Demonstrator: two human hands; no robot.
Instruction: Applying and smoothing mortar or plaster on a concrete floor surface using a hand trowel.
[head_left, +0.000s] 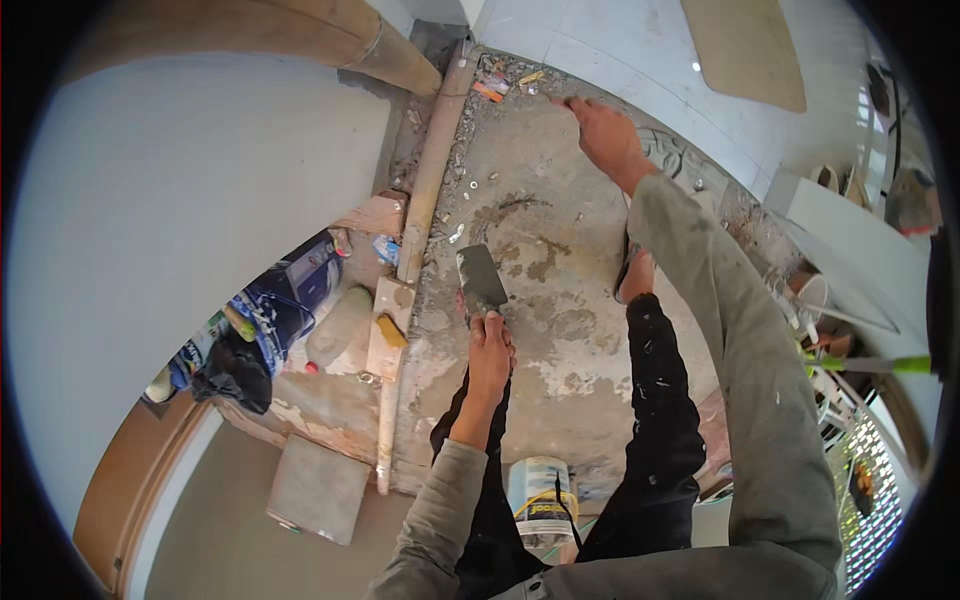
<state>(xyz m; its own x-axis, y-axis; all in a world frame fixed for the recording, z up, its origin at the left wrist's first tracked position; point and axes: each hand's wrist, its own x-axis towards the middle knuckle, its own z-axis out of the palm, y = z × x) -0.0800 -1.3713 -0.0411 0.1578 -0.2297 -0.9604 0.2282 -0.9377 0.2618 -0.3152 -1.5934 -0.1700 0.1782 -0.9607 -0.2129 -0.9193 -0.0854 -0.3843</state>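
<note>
My left hand [490, 350], low in the middle, is closed around the near end of a flat, grey, rectangular trowel [482, 277]. The blade points away from me above the rough concrete floor [560, 350]. Farther off and to the right, my right arm reaches out over the floor. My right hand [605, 138] is closed, with a thin, reddish-brown tip sticking out to its left. What the fingers hold is too small to make out. Just left of that tip, orange and yellow scraps [489, 92] lie among grit.
A pipe [430, 190] runs along the left side, with a yellow sponge [391, 330] by its near part. Between my legs stands a white bucket [541, 500]. Bags [300, 275] and a square grey slab [318, 490] are at left. White tiles [620, 50] border the far right.
</note>
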